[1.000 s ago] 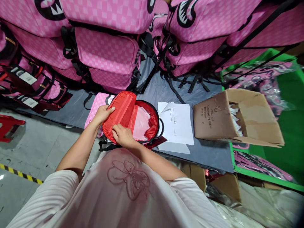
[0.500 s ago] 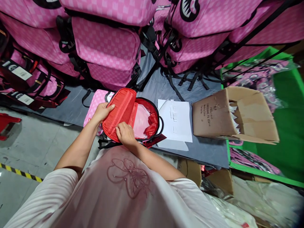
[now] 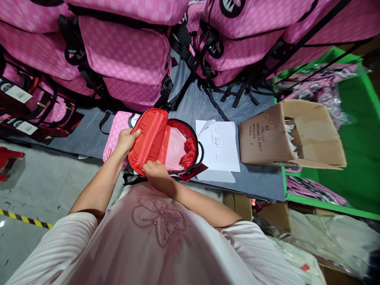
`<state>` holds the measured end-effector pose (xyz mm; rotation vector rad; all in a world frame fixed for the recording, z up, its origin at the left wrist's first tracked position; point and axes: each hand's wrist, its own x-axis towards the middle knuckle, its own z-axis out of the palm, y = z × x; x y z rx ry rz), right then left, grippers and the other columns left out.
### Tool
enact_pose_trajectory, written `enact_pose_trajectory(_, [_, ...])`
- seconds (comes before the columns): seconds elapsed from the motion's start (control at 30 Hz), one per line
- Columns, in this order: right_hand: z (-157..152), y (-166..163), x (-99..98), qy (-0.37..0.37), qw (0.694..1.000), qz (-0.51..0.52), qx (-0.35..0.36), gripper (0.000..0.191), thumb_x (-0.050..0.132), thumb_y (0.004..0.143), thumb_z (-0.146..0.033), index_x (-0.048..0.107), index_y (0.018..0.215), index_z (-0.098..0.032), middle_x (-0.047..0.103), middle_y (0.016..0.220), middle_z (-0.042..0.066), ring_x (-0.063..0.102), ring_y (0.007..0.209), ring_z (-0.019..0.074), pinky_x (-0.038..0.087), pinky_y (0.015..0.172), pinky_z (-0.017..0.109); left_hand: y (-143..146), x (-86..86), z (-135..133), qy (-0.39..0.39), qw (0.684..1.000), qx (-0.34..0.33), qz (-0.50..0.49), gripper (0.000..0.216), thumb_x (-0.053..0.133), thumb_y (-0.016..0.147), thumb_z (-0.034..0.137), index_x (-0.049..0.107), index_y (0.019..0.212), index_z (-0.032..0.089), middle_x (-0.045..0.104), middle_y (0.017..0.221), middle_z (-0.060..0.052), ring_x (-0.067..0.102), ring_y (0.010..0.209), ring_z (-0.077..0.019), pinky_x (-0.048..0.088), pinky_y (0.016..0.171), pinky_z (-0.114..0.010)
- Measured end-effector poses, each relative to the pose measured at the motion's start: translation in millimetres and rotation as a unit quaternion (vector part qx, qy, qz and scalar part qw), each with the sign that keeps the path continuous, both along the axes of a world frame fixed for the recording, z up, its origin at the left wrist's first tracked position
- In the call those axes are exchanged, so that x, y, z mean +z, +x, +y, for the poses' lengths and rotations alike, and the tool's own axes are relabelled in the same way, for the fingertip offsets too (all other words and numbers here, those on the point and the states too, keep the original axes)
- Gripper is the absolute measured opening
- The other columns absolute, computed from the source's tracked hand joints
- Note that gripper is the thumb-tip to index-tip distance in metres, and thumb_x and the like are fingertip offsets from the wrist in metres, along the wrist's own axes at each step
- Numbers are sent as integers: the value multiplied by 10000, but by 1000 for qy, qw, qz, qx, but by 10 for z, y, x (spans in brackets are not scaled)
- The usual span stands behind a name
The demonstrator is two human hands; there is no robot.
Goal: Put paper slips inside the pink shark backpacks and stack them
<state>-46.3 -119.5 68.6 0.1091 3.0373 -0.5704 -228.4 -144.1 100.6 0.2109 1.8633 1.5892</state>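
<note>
A small bag [image 3: 190, 128] with black trim lies open on the grey-covered table, its red lining showing. Its red-lined flap [image 3: 150, 128], with a mesh pocket, is folded out to the left. My left hand [image 3: 126, 140] grips the flap's left edge, thumb on the inner side. Down at the flap's near edge, the curled fingers of my right hand [image 3: 156, 173] pinch the red lining; the fingertips are partly hidden. Inside the bag sits a pale pink sheet or panel [image 3: 175, 152]. Beyond my left hand lies a pink checkered piece [image 3: 117, 126], partly covered by the flap.
White paper sheets [image 3: 227, 146] with small slips lie right of the bag. Beyond them stands an open cardboard box [image 3: 258, 138], with a green bin [image 3: 356, 158] of wrapped pink items behind. Pink checkered backpacks [image 3: 124, 51] are piled along the back.
My right hand has slid slightly left and down along the flap's near edge. My left hand keeps its grip on the flap. The camera view has shifted a little.
</note>
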Motion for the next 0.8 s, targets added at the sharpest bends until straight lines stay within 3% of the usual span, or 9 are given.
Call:
enact_pose_trajectory(0.13, [-43, -34, 53, -11, 999, 3, -36, 287, 403, 1054, -293, 644, 989, -152, 627, 908, 93, 550, 823, 200, 373, 738, 329, -19, 109, 9, 1, 1000, -22, 0, 321, 777, 562, 391, 633, 732, 160, 627, 607, 9, 566, 549, -143, 445, 531, -241])
enact_pose_trajectory(0.27, [-61, 21, 56, -16, 999, 21, 17, 250, 418, 1045, -259, 658, 1004, -203, 642, 975, 74, 544, 915, 208, 388, 700, 315, -74, 146, -37, -22, 1000, -21, 5, 346, 778, 561, 400, 646, 769, 157, 608, 589, 14, 588, 561, -159, 457, 536, -247])
enact_pose_trajectory(0.37, [-24, 145, -61, -53, 998, 17, 24, 206, 470, 1021, -232, 669, 972, -210, 652, 977, 55, 555, 906, 193, 405, 683, 293, -95, 135, -60, -35, 999, -17, 0, 338, 775, 571, 407, 630, 762, 168, 591, 571, 16, 597, 558, -169, 462, 528, -251])
enact_pose_trajectory(0.53, [186, 497, -384, -130, 971, 30, -198, 216, 487, 1015, -244, 689, 1049, -175, 695, 1006, 76, 623, 931, 182, 461, 843, 294, -74, 178, -34, -44, 999, -14, -2, 289, 757, 609, 383, 629, 761, 174, 605, 586, 5, 607, 561, -176, 476, 513, -256])
enact_pose_trajectory(0.7, [482, 1187, -597, -147, 887, 137, -415, 305, 405, 998, -214, 684, 1103, -149, 694, 1059, 120, 646, 985, 207, 488, 903, 309, 13, 263, 6, -40, 999, -23, 8, 244, 737, 651, 361, 631, 766, 175, 616, 609, -1, 618, 582, -177, 498, 537, -261])
enact_pose_trajectory(0.8, [636, 1526, -625, -107, 855, 160, -481, 346, 371, 985, -211, 681, 1123, -142, 690, 1042, 136, 631, 976, 239, 497, 892, 362, 119, 304, 31, -35, 999, -24, 8, 246, 737, 654, 356, 647, 779, 165, 614, 607, 1, 604, 558, -166, 492, 534, -258])
